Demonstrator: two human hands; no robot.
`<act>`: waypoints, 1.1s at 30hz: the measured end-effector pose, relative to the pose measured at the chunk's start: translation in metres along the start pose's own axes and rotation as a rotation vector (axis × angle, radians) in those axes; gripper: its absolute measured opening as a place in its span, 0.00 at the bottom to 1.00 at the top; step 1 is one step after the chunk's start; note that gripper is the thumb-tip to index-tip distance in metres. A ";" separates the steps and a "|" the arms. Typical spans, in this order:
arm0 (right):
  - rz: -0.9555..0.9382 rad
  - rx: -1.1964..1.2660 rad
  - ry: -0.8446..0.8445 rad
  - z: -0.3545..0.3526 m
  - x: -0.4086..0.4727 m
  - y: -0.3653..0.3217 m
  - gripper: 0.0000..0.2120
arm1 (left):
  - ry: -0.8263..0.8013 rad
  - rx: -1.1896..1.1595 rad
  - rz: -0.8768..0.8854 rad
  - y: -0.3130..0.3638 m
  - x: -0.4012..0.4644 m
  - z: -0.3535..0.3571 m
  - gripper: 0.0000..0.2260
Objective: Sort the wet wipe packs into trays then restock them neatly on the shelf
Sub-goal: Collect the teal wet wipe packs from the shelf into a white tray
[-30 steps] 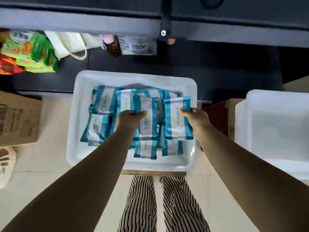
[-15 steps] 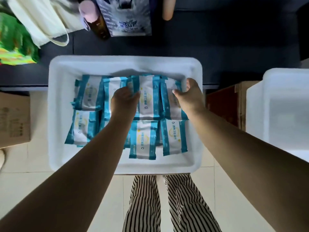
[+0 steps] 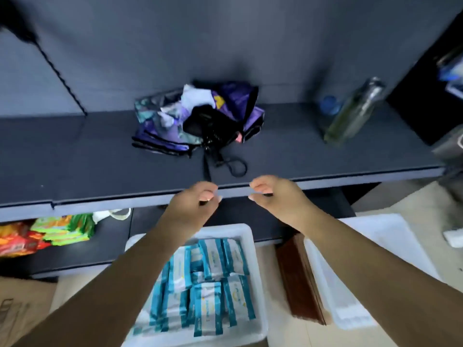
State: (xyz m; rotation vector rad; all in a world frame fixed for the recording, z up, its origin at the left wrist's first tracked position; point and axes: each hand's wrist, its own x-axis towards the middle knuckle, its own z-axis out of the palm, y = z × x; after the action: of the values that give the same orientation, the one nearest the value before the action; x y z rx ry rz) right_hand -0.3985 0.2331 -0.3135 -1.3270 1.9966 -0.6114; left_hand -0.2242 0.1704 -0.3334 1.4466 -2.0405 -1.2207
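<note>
Left hand (image 3: 194,205): raised at the front edge of the dark shelf (image 3: 325,156), fingers loosely curled, holding nothing. Right hand (image 3: 276,196): beside it, likewise loosely curled and empty. Wet wipe packs (image 3: 208,279): blue-and-white, lying flat and overlapping in a white tray (image 3: 246,234) below the forearms. Second white tray (image 3: 390,229): right of the first, contents indistinct. Shelf top: folded purple umbrella (image 3: 200,121) at centre; clear bottle (image 3: 355,111) at right, blurred. Lower shelf, left: green and red snack packets (image 3: 47,231).
</note>
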 end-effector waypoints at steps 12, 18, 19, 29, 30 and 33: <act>-0.341 -0.254 0.482 -0.213 -0.095 -0.150 0.08 | 0.064 0.154 0.627 0.245 -0.024 -0.110 0.05; -0.363 -0.283 0.592 -0.289 -0.086 -0.164 0.07 | 0.165 0.207 0.711 0.318 -0.006 -0.122 0.03; -0.360 -0.277 0.601 -0.300 -0.079 -0.162 0.07 | 0.176 0.228 0.710 0.326 0.003 -0.120 0.03; -0.391 -0.218 0.510 -0.399 0.060 -0.125 0.06 | 0.138 0.821 0.445 0.379 0.134 -0.095 0.28; -0.404 -0.223 0.486 -0.407 0.074 -0.127 0.06 | 0.128 0.822 0.420 0.380 0.142 -0.096 0.29; -0.430 -0.228 0.371 -0.418 0.115 -0.133 0.08 | 0.137 0.815 0.364 0.377 0.158 -0.104 0.29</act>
State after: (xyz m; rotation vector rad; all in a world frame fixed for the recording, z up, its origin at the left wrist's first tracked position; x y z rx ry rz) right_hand -0.6553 0.0865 0.0307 -1.9254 2.1279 -0.9018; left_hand -0.4371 0.0235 -0.0004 1.2897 -2.6798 -0.1159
